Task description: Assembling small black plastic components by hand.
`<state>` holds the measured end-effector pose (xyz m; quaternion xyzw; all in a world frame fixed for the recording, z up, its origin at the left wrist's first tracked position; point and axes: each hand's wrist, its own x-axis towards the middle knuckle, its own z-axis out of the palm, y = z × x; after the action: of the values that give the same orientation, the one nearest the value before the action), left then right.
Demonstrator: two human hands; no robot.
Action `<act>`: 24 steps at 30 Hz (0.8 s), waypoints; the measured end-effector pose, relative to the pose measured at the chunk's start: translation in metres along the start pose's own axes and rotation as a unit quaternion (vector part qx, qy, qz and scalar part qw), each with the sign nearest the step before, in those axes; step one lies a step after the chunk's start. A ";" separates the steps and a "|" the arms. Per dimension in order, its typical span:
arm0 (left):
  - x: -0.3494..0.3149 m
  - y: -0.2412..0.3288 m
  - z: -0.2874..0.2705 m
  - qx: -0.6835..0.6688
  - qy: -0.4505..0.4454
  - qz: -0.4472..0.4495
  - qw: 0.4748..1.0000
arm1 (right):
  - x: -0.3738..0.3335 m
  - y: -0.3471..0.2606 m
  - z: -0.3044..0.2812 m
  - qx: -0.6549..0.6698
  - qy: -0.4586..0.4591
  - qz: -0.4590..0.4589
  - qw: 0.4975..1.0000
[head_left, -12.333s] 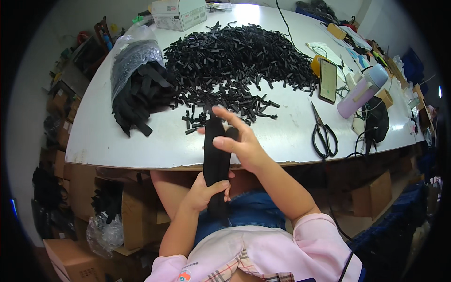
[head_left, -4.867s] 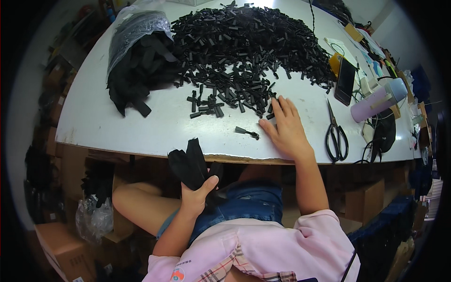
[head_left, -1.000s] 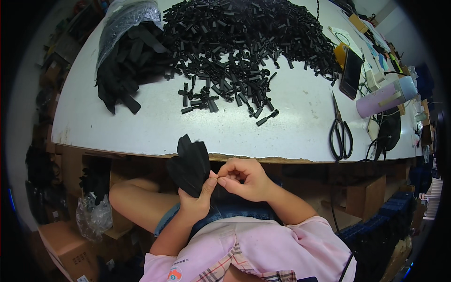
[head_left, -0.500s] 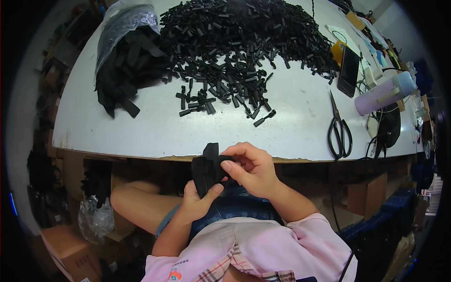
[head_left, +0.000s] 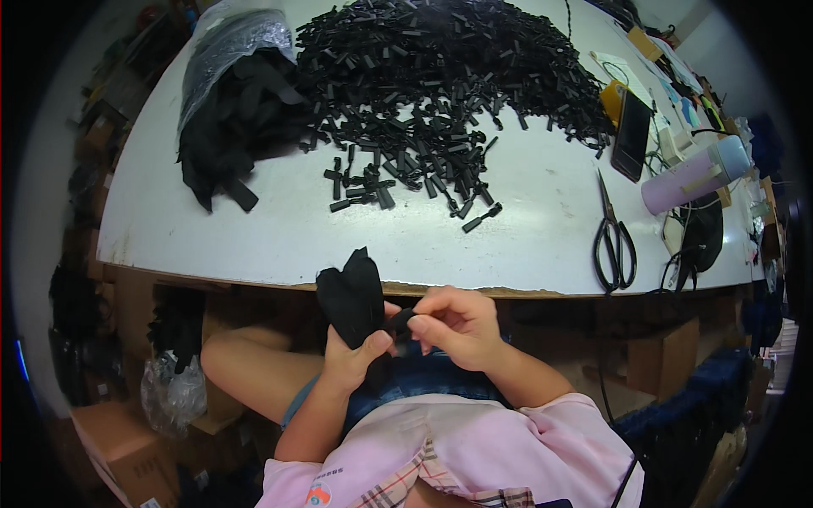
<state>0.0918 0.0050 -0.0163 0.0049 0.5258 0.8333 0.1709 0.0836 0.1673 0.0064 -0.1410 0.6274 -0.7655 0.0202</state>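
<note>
My left hand (head_left: pixel 351 360) is closed around a folded black fabric piece (head_left: pixel 351 296), which stands up above the thumb near the table's front edge. My right hand (head_left: pixel 461 330) pinches a short black end (head_left: pixel 402 320) between thumb and fingers, just right of the fabric. Whether that end belongs to the same fabric piece I cannot tell. Both hands are above my lap. Beyond them on the white table (head_left: pixel 279 241) lies a big heap of small black zipper-pull-like pieces (head_left: pixel 449 59), with several loose ones at its near side.
A clear plastic bag (head_left: pixel 246 38) spilling black fabric strips (head_left: pixel 241 110) lies at the left. To the right are black-handled scissors (head_left: pixel 613 245), a phone (head_left: pixel 631 135), a lilac bottle (head_left: pixel 690 176) and a yellow object (head_left: pixel 611 95). Cardboard boxes (head_left: pixel 127 444) stand below on the left.
The black fabric in my left hand has turned and shifted left, showing a broader face. My right hand has moved slightly down, drawing the pinched end away from the fabric's upper part.
</note>
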 end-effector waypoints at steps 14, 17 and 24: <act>0.005 0.013 -0.009 0.060 0.141 0.205 0.967 | 0.049 -0.011 -0.057 -0.616 0.054 -0.094 0.780; 0.001 0.010 0.003 0.047 0.170 0.173 0.969 | 0.047 -0.006 -0.061 -0.633 0.034 -0.060 0.771; -0.003 -0.008 0.005 0.070 0.138 0.103 0.983 | 0.026 -0.014 -0.026 -0.548 0.015 -0.147 0.823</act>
<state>0.0977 0.0114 -0.0202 -0.0437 0.5980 0.8003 0.0090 0.0545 0.1899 0.0205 -0.2078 0.9157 -0.2917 -0.1824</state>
